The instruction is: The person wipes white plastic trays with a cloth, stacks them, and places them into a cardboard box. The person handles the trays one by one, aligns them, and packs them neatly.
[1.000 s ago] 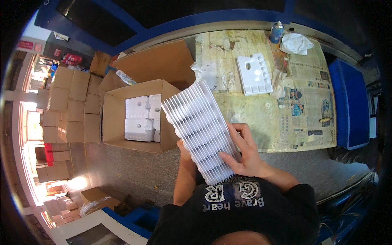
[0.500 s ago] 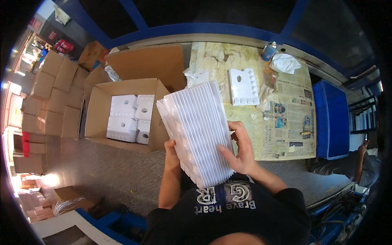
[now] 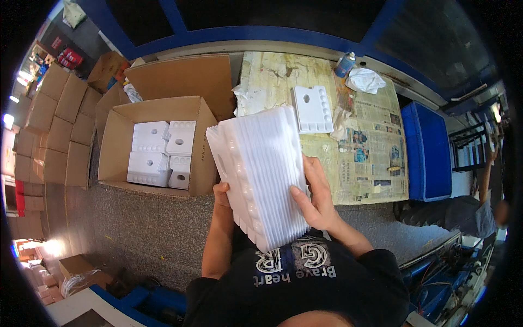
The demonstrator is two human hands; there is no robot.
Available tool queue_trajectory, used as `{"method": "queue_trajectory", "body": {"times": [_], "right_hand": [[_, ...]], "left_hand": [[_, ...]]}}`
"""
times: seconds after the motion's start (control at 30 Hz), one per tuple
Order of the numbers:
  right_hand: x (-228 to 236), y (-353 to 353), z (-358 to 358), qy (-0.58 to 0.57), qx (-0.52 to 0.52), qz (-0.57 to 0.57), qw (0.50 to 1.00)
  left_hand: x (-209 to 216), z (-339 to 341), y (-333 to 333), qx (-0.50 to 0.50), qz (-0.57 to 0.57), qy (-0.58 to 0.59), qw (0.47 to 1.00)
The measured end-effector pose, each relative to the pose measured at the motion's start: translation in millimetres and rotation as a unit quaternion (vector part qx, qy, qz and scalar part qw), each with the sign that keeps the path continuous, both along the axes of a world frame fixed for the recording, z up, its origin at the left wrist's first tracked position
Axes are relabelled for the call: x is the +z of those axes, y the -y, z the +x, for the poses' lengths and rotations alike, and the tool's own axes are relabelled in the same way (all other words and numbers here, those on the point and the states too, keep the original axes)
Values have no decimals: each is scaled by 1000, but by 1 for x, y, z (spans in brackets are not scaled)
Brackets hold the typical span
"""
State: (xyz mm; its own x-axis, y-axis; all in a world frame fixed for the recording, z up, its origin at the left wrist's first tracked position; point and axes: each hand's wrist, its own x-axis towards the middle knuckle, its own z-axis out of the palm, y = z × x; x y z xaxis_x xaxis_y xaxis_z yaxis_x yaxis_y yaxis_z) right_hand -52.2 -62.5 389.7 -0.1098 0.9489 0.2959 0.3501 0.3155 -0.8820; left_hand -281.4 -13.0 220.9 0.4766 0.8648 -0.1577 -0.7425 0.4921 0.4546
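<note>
A thick stack of white plastic paint palettes (image 3: 261, 174) is held up in front of my body, its layered edges facing me. My left hand (image 3: 222, 195) grips the stack's left side, thumb showing and the other fingers hidden behind it. My right hand (image 3: 317, 199) clasps the right side, with the thumb on the layered edges. Beyond the stack, one white palette (image 3: 314, 111) with a thumb hole and round wells lies on the table (image 3: 376, 163). To the left stands an open cardboard box (image 3: 117, 144) holding several stacks of the same palettes (image 3: 150, 162).
Newspaper and stained sheets cover the table. A spray can (image 3: 345, 64) and a white crumpled cloth (image 3: 365, 80) are at its far edge. Right of it stands a blue plastic bin (image 3: 427, 152); another person's arm (image 3: 486, 169) shows beyond. Stacked cartons (image 3: 54, 128) fill the left.
The table, box and bin have shifted slightly left and up in view. Both hands still hold the palette stack, which has tilted slightly. The other person at the right has moved.
</note>
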Motion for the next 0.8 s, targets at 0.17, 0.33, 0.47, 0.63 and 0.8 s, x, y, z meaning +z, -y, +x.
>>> {"method": "queue_trajectory", "body": {"times": [0.17, 0.33, 0.47, 0.63, 0.8], "right_hand": [[1, 1, -9, -53, 45, -25, 997], [4, 7, -19, -59, 41, -53, 996], [6, 11, -24, -39, 5, -57, 998], [10, 9, -24, -52, 13, -75, 996], [18, 8, -30, -12, -60, -93, 994]], "left_hand": [[0, 12, 7, 12, 3, 13, 1000], [-4, 12, 8, 5, 5, 14, 1000], [-8, 11, 10, -3, 1, 14, 1000], [-12, 10, 9, -8, 2, 14, 1000], [-14, 8, 2, -21, 6, 14, 1000]]}}
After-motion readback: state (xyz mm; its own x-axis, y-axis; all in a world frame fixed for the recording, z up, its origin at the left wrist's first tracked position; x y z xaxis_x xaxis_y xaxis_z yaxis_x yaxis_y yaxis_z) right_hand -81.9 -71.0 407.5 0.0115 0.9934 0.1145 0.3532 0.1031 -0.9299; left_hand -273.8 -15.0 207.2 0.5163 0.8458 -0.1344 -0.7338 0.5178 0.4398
